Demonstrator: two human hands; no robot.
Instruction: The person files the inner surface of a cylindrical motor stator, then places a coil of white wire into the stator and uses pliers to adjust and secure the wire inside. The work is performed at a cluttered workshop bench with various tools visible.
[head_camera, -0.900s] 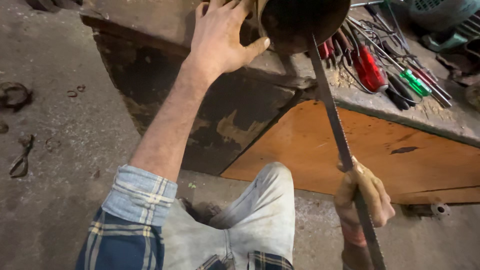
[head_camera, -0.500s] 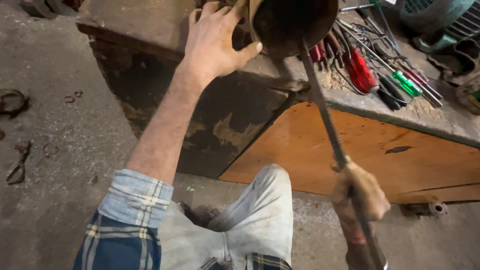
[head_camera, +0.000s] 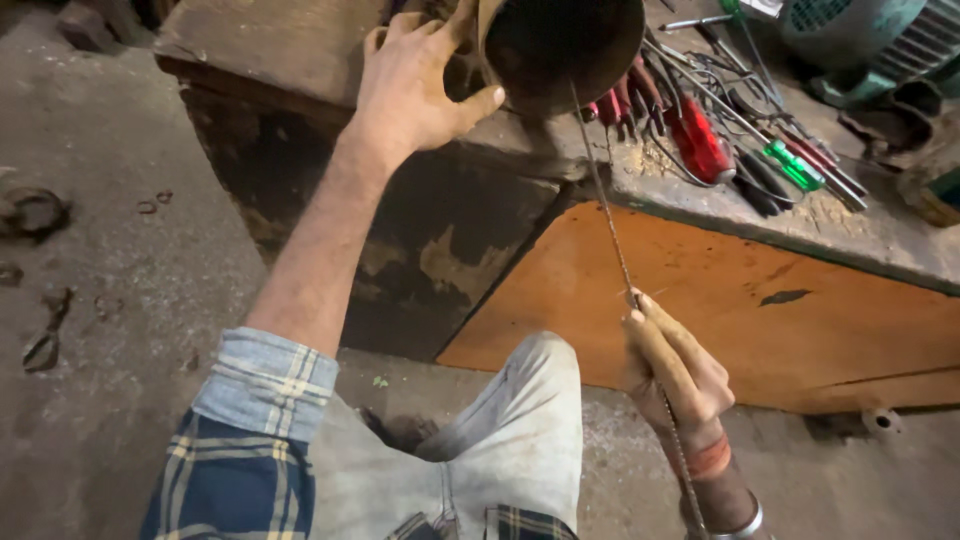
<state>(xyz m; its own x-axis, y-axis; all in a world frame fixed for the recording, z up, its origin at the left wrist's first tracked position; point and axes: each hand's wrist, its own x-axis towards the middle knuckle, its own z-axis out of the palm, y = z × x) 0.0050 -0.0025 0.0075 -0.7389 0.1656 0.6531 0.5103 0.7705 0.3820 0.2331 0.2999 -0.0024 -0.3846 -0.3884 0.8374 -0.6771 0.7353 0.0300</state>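
I saw a dark, round metal pipe (head_camera: 560, 50) lying at the near edge of the worn grey tabletop (head_camera: 880, 235), its open mouth facing the camera and its inside black and dull. My left hand (head_camera: 415, 90) lay against the pipe's left side with fingers spread and the thumb hooked along its lower rim. My right hand (head_camera: 675, 365) was wrapped tight around a long, thin, grey metal file (head_camera: 605, 215), gripping it low down near its handle end. The file ran up at a slant and its tip went into the pipe's mouth.

The pipe overhung the tabletop's front edge, with open air below it down to my knee in pale, dusty trousers (head_camera: 510, 440). Under the tabletop stood an orange wooden panel (head_camera: 760, 310) and a dark, patchy rusted side. To the left the rough concrete floor (head_camera: 110, 300) lay open, with a few small scraps on it.

Just right of the pipe, red-handled screwdrivers (head_camera: 695, 140) and a green-handled one (head_camera: 795, 165) lay in a loose heap on sawdust.
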